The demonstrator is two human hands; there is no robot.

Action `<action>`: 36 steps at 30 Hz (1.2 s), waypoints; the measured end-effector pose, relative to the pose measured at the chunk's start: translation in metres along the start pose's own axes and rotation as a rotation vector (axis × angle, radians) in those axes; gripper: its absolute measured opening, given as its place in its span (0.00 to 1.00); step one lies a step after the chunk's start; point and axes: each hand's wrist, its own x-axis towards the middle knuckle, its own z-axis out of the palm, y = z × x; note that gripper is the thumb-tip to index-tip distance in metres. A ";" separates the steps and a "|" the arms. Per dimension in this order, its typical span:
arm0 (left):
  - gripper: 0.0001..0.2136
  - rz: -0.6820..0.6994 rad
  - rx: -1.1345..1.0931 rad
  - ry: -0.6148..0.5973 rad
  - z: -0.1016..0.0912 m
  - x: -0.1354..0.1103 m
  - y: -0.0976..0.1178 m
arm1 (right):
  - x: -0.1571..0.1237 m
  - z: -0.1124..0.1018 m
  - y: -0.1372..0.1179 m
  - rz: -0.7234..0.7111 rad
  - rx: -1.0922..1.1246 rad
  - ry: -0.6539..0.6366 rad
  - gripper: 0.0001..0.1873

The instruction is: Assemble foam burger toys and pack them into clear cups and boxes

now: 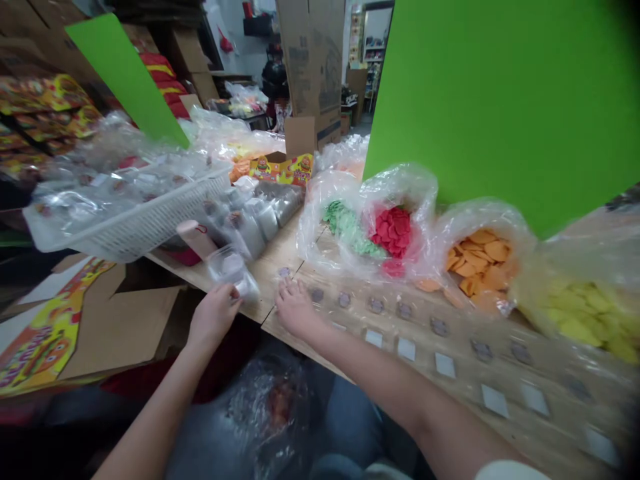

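Note:
My left hand (215, 313) pinches the near edge of a clear plastic bag (233, 270) at the front of the wooden table (273, 257). The bag is blurred, and I cannot make out what it contains. To its right, my right hand (297, 307) lies palm down on the table, fingers stretched out. Just beyond those fingertips is a small dark-centred packet (285, 272). A row of similar small packets (377, 305) runs off to the right, with white rectangular cards (407, 349) in a row nearer me.
Open bags of green (345, 223), red (393, 232), orange (483, 260) and yellow pieces (593, 310) line the back, before a green panel (500, 100). A white basket (135, 223) of clear packs stands left, above an open cardboard box (120, 323). Grey packs (250, 223) sit behind the left hand.

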 end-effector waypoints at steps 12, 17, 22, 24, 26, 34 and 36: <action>0.08 0.315 0.143 0.143 -0.008 0.044 0.060 | 0.022 -0.001 -0.011 0.102 -0.012 -0.178 0.16; 0.08 0.434 0.155 0.011 0.015 0.043 0.053 | 0.018 -0.020 0.003 0.070 0.013 -0.067 0.16; 0.31 0.235 0.243 0.098 0.014 0.006 0.007 | 0.018 -0.010 -0.005 0.114 0.007 -0.089 0.22; 0.32 0.186 0.251 0.049 0.014 0.001 -0.020 | 0.015 0.000 -0.012 0.101 0.000 -0.153 0.19; 0.29 0.212 0.238 -0.020 0.014 0.002 -0.048 | 0.012 0.007 -0.016 0.093 0.009 -0.158 0.14; 0.32 0.378 0.186 -0.032 0.009 0.030 -0.030 | -0.006 0.001 -0.015 0.053 0.041 -0.001 0.12; 0.33 0.422 0.111 -0.099 0.021 0.045 0.002 | -0.035 -0.002 -0.017 -0.019 0.087 0.112 0.11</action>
